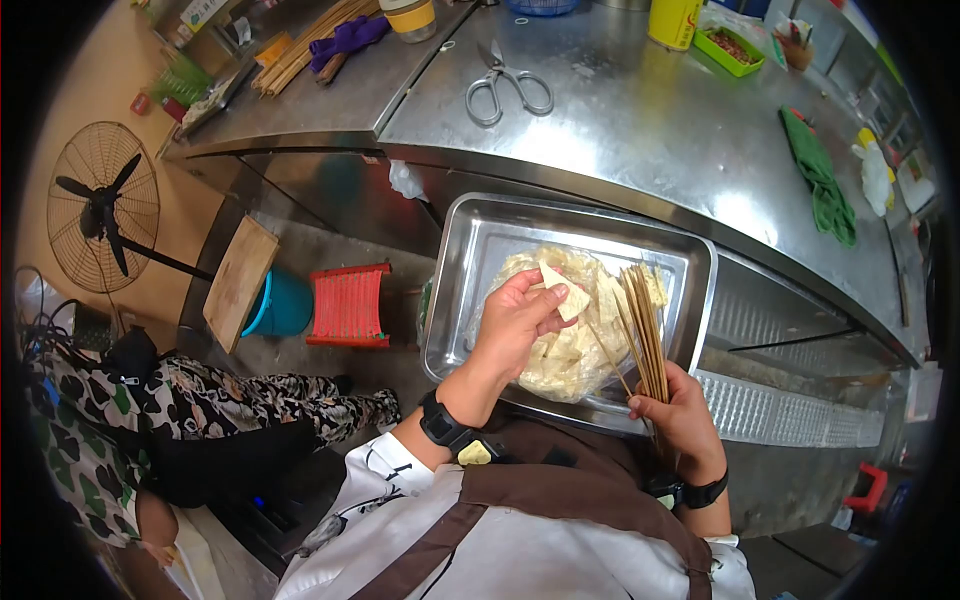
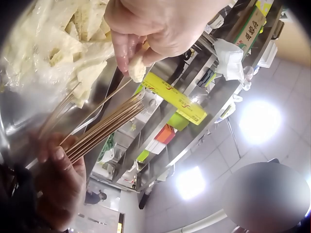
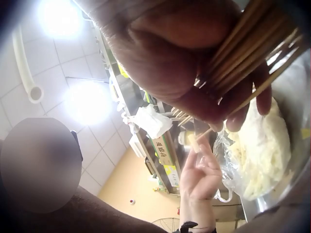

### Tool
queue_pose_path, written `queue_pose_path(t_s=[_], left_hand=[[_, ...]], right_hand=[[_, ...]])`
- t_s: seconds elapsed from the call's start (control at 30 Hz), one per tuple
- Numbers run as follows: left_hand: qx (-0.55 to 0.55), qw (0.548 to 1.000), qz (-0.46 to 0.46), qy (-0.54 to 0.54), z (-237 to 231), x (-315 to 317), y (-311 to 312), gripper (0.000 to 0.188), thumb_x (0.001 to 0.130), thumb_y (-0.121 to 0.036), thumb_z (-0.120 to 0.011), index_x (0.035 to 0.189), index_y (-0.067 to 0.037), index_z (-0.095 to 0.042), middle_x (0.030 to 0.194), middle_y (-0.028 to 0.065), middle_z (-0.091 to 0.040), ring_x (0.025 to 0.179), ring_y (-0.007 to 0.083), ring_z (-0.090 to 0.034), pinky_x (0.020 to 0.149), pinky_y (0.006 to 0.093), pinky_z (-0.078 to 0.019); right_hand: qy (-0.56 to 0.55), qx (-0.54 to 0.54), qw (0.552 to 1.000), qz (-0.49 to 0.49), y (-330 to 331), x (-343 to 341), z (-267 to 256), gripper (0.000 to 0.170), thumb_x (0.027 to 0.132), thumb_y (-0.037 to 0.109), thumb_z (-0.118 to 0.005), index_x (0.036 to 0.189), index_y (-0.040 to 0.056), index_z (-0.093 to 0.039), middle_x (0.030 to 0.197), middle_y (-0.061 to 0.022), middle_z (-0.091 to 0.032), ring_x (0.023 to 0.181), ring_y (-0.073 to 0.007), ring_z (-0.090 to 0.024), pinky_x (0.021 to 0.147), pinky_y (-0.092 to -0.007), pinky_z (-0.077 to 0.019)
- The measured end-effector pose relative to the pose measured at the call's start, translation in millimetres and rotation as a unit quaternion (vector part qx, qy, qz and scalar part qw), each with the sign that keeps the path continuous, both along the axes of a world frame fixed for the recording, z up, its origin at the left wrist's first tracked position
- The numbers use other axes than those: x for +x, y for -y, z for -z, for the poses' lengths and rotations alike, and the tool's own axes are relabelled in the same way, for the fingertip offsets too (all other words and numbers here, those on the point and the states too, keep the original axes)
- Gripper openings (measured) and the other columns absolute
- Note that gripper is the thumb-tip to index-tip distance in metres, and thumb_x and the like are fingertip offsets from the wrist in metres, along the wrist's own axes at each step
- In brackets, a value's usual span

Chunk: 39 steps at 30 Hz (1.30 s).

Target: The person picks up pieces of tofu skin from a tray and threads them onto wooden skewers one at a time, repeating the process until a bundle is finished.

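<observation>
Between thumb and fingers, my left hand [image 1: 508, 325] pinches a pale, thin folded sheet of food [image 1: 570, 300], which looks like tofu skin. My right hand [image 1: 687, 418] grips a bundle of thin bamboo skewers [image 1: 648, 345], points upward. One skewer [image 2: 104, 101] stands apart from the bundle, its tip right at the pinched piece in the left wrist view. Under both hands lies a clear plastic bag [image 1: 548, 380] heaped with more pale pieces [image 3: 265, 145]. It sits in a shallow steel tray [image 1: 708, 300].
A steel counter [image 1: 620, 130] runs behind the tray, bearing scissors [image 1: 500, 85], a green cloth [image 1: 820, 180] and a green basket [image 1: 728, 52]. Leftward are a red stool [image 1: 348, 305], a blue bucket [image 1: 280, 305], a fan [image 1: 103, 205] and another person in patterned clothes [image 1: 240, 400].
</observation>
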State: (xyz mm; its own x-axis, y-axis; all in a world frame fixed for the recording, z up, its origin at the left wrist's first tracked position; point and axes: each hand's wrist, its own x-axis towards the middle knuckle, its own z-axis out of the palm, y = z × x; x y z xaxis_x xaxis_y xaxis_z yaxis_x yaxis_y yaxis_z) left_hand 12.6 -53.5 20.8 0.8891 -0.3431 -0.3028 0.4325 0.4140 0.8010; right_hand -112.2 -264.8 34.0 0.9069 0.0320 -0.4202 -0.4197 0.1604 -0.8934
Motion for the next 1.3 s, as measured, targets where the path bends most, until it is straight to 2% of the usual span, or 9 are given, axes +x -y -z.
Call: queue_pose_path(t_s=[0.33,0.4,0.5,0.6,0.93,1.13,1.23,1.3], left_hand=[[0.039,0.999,-0.006,0.022,-1,2,3,0.027,0.092,-0.01,-0.06,0.117,-0.003,-0.052,0.105,0.0138,-0.067,0.093,0.0206,-0.067,0.078,0.0333,-0.056],[0.048,0.998,-0.003,0.033,-2,1,4,0.028,0.092,-0.009,-0.06,0.118,-0.002,-0.052,0.106,0.014,-0.067,0.093,0.02,-0.067,0.078,0.0322,-0.0561],[0.059,0.997,0.002,0.059,0,0,4,0.03,0.091,-0.008,-0.06,0.119,-0.001,-0.051,0.107,0.0141,-0.067,0.094,0.0191,-0.066,0.077,0.0306,-0.0561],[0.073,0.994,0.003,0.083,0,0,5,0.029,0.091,-0.007,-0.06,0.118,0.0,-0.052,0.107,0.0143,-0.067,0.093,0.0182,-0.066,0.076,0.0292,-0.056],[0.095,0.99,0.026,0.102,6,-7,11,0.026,0.091,-0.008,-0.061,0.114,0.002,-0.054,0.106,0.0122,-0.067,0.093,0.0166,-0.065,0.079,0.0287,-0.0552],[0.08,0.991,0.048,0.098,9,-9,11,0.025,0.091,-0.007,-0.061,0.113,0.003,-0.055,0.104,0.0091,-0.066,0.093,0.0168,-0.066,0.079,0.0295,-0.0558],[0.065,0.992,0.069,0.085,6,-7,13,0.025,0.093,-0.01,-0.057,0.116,0.001,-0.054,0.107,0.0109,-0.065,0.1,0.0203,-0.064,0.085,0.0334,-0.0537],[-0.044,0.998,0.003,0.052,-3,-8,18,0.026,0.096,-0.014,-0.053,0.12,-0.002,-0.052,0.111,0.0127,-0.064,0.107,0.0244,-0.061,0.091,0.0352,-0.0492]], right_hand=[[-0.013,-0.005,1.0,-0.004,3,2,4,0.028,0.079,-0.006,-0.067,0.104,-0.002,-0.055,0.077,-0.0017,-0.057,0.069,-0.0104,-0.057,0.065,-0.0252,-0.0478],[-0.015,-0.004,1.0,0.005,2,2,5,0.026,0.077,-0.006,-0.069,0.097,-0.0002,-0.054,0.078,-0.0029,-0.056,0.068,-0.0122,-0.058,0.065,-0.0266,-0.0496],[-0.015,-0.003,1.0,0.007,2,2,3,0.026,0.076,-0.006,-0.069,0.097,-0.0003,-0.054,0.078,-0.003,-0.056,0.068,-0.0123,-0.058,0.064,-0.0266,-0.0497],[-0.012,0.009,1.0,0.004,4,3,6,0.028,0.079,-0.007,-0.066,0.104,-0.0023,-0.055,0.078,-0.0027,-0.058,0.069,-0.0108,-0.058,0.065,-0.0253,-0.0485],[-0.008,-0.006,1.0,0.007,6,1,10,0.028,0.079,-0.007,-0.066,0.104,-0.0025,-0.055,0.078,-0.0038,-0.059,0.068,-0.012,-0.059,0.065,-0.0265,-0.0504],[-0.013,0.013,1.0,0.019,5,0,8,0.027,0.078,-0.007,-0.066,0.103,-0.002,-0.055,0.078,-0.0035,-0.059,0.068,-0.0118,-0.059,0.065,-0.0263,-0.0496],[-0.012,0.033,0.999,0.028,6,0,10,0.027,0.078,-0.007,-0.066,0.103,-0.0019,-0.055,0.078,-0.0034,-0.059,0.068,-0.0115,-0.058,0.065,-0.0263,-0.0493],[-0.014,0.033,0.999,0.027,6,-1,10,0.028,0.078,-0.008,-0.065,0.103,-0.0019,-0.055,0.078,-0.0033,-0.059,0.068,-0.0113,-0.058,0.065,-0.0263,-0.0494]])
